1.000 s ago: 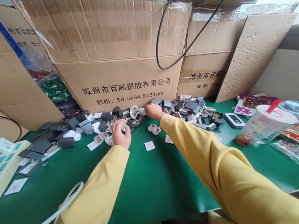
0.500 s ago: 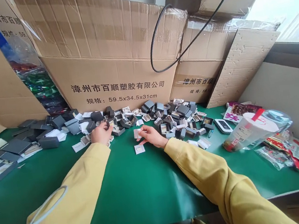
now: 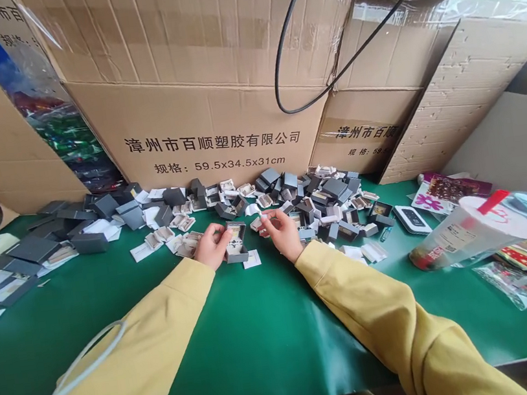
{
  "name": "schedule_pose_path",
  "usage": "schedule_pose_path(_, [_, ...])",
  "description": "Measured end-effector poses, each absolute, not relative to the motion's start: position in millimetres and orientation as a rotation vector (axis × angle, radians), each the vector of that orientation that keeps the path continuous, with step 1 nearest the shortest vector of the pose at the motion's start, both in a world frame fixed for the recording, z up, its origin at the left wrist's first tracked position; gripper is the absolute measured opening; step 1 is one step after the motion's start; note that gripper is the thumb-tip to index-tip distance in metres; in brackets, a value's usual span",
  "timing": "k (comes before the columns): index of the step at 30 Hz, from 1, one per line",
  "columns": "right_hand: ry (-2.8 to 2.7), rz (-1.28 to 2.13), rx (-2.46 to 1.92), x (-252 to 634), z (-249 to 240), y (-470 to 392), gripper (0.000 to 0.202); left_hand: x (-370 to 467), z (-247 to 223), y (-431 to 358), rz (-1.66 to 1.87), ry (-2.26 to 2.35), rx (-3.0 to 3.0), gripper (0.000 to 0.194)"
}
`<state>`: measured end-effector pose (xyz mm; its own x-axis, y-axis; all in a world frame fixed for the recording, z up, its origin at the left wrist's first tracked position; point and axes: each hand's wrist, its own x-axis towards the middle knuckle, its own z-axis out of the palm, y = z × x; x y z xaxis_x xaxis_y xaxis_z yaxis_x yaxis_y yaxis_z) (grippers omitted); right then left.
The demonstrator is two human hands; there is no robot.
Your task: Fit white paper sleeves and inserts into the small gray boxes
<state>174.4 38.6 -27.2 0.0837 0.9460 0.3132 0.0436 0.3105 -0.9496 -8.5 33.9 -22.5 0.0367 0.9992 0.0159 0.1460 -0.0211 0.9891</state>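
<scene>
My left hand [image 3: 212,246] is closed on the edge of a small dark grey box [image 3: 238,251], which is open and shows a pale interior. Just right of it, my right hand [image 3: 282,233] pinches a small white card [image 3: 263,229], partly hidden by the fingers. Below and between the hands, another white card [image 3: 253,260] lies on the green table. Beyond my fingers spread grey boxes [image 3: 335,188] and cream-coloured inserts [image 3: 183,222] in a loose heap.
Larger dark boxes [image 3: 30,250] lie at the left. A phone-like white device [image 3: 412,220], a tilted plastic cup [image 3: 469,235] and snack packets [image 3: 515,283] sit at the right. Big cartons [image 3: 207,114] wall off the back. A white cable [image 3: 85,360] crosses my left sleeve.
My left hand has come back from the heap toward the middle with the open grey box. My right hand keeps its pinch on the card, now beside the box. The view has shifted slightly.
</scene>
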Motion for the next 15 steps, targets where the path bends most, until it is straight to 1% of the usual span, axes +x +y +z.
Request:
schedule_pose_path(7, [-1.739, 0.434, -0.906, 169.0, -22.1, 18.0, 0.017, -11.1, -21.2, 31.7, 1.065, 1.296, 1.421, 0.044])
schedule_pose_path(11, [-1.949, 0.318, -0.894, 168.5, -26.4, 15.8, 0.016, -9.4, -19.8, 29.0, 1.057, 1.302, 1.471, 0.040])
schedule_pose_path(15, [-2.066, 0.278, -0.881, 167.7, -31.1, 18.1, 0.017, -8.2, -19.1, 28.4, 1.041, 1.260, 1.511, 0.037])
